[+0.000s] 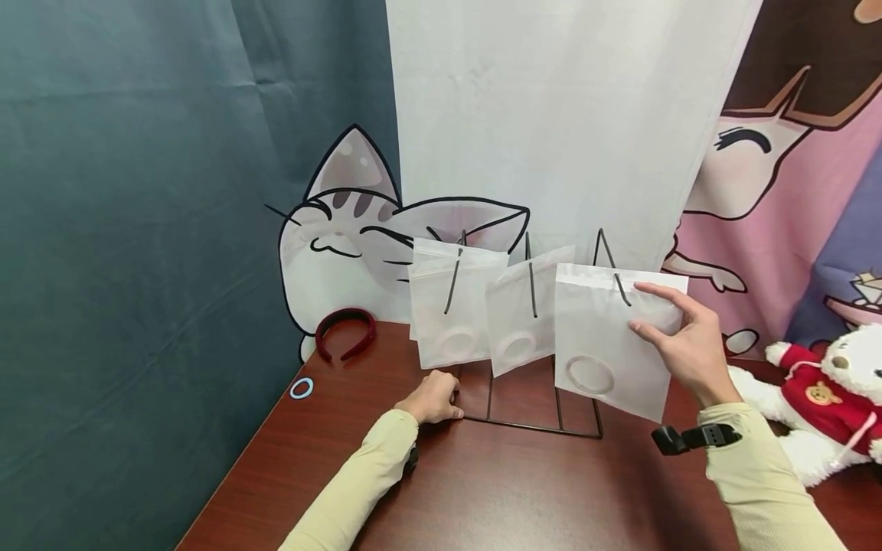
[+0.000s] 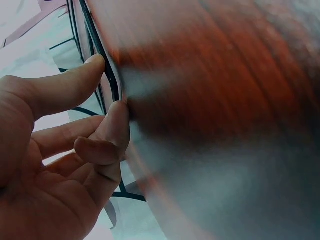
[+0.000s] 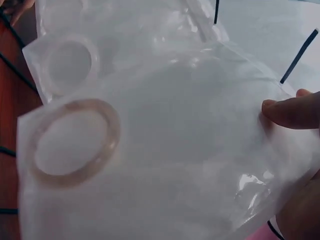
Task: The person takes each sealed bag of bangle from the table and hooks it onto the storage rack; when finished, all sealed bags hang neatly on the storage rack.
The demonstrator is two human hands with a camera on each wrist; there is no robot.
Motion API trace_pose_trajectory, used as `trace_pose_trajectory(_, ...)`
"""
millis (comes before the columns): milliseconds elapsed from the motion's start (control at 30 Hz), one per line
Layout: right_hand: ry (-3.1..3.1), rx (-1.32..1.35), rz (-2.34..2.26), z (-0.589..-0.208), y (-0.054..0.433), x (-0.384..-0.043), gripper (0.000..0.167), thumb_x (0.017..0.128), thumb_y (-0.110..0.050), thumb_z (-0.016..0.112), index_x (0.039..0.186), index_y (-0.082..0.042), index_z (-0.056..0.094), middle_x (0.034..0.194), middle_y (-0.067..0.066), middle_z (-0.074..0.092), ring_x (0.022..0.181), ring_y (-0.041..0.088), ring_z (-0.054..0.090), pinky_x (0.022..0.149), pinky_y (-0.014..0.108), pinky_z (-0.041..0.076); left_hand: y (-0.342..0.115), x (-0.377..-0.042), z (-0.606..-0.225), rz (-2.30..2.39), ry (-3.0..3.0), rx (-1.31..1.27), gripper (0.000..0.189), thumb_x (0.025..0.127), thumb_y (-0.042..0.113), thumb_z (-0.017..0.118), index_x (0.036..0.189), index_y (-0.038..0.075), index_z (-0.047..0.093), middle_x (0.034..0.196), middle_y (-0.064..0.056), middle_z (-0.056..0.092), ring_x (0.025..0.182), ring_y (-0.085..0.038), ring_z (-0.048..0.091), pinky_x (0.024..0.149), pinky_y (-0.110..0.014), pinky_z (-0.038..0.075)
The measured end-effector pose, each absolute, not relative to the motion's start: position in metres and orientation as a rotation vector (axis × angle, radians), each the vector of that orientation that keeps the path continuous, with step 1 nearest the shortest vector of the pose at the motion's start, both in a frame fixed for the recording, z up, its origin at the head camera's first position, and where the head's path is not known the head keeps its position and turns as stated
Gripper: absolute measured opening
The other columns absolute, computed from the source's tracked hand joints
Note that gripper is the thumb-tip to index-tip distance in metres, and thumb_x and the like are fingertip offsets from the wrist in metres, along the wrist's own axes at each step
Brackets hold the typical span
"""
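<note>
A black wire display rack (image 1: 524, 425) stands on the table, with frosted zip bags hanging from its hooks. My left hand (image 1: 432, 396) pinches the rack's base wire at the front left corner; in the left wrist view, thumb and fingers (image 2: 117, 125) meet at the wire. My right hand (image 1: 692, 348) pinches the right-hand frosted zip bag (image 1: 606, 337) near its upper right, thumb (image 3: 292, 112) in front. A hook passes through that bag's top, and a pale bangle (image 3: 112, 130) lies inside it. The middle bag (image 1: 521, 306) and left bags (image 1: 451, 306) hang beside it, with rings inside.
A dark red headband (image 1: 372, 330) and a light blue ring (image 1: 301, 380) lie on the table at the left. At the right sits a white teddy bear in a red top (image 1: 820, 394). Printed curtains (image 1: 565, 115) hang behind the table.
</note>
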State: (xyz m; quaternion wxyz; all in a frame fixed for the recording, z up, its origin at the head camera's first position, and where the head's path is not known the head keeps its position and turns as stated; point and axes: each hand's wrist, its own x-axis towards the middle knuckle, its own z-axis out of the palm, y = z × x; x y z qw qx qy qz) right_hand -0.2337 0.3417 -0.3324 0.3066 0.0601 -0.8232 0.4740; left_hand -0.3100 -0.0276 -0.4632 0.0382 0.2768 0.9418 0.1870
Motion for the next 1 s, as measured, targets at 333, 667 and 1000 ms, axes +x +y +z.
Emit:
trace_pose_trajectory(333,-2.288,0.208,1.163,-0.328,0.346,-0.257,0.075,0.086,0.006,0.081,0.153,-0.018,0.058,0.141,0.003,0.059,0.106,-0.003,0.055,0.081,0.007,0.044,-0.025,-0.310,-0.464,0.541,2.899,0.868,0.029,0.084,0.017,0.091,0.101,-0.002,0.077,0.073,0.001,0.060,0.071,-0.014,0.058,0.070,-0.030,0.053)
trace_pose_trajectory(667,-2.419,0.255,1.087,-0.343,0.355,-0.255,0.091,0.088,-0.003,0.084,0.165,-0.025,0.040,0.165,0.017,0.042,0.126,0.000,0.045,0.089,0.010,0.037,-0.024,-0.311,-0.462,0.537,2.898,0.883,0.023,0.086,0.017,0.089,0.093,0.001,0.075,0.072,0.001,0.057,0.068,-0.013,0.054,0.066,-0.029,0.050)
trace_pose_trajectory(1000,-2.619,0.224,0.839,-0.409,0.376,-0.226,0.079,0.093,-0.011,0.080,0.162,-0.006,0.040,0.153,0.040,0.044,0.136,0.062,0.043,0.103,0.077,0.036,-0.049,-0.303,-0.458,0.543,2.945,0.964,0.014,0.085,0.013,0.086,0.088,0.007,0.074,0.080,-0.003,0.067,0.076,-0.015,0.060,0.069,-0.033,0.052)
